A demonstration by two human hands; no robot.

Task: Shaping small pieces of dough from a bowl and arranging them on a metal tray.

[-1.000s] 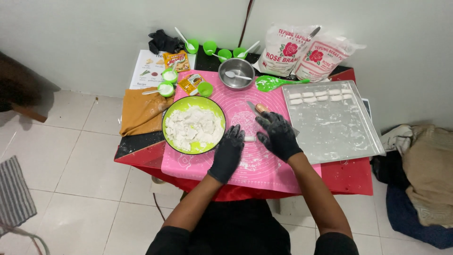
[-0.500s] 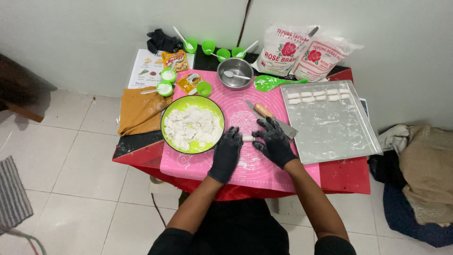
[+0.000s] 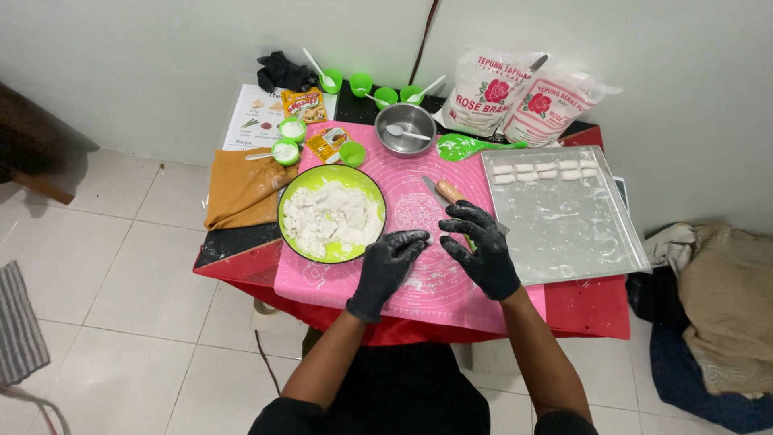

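Your gloved left hand and right hand, fingers loosely curled and holding nothing visible, hover over the pink mat, with the bowl of dough nearer your left.

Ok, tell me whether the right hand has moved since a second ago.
Yes. The right hand has drawn in from the tray edge toward the left hand, over the pink mat.

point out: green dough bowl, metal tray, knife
green dough bowl (image 3: 364,179): head view, bare green inner wall at upper right.
metal tray (image 3: 576,234): head view, bare floured middle of its base.
knife (image 3: 449,192): head view, wooden handle above the right hand.
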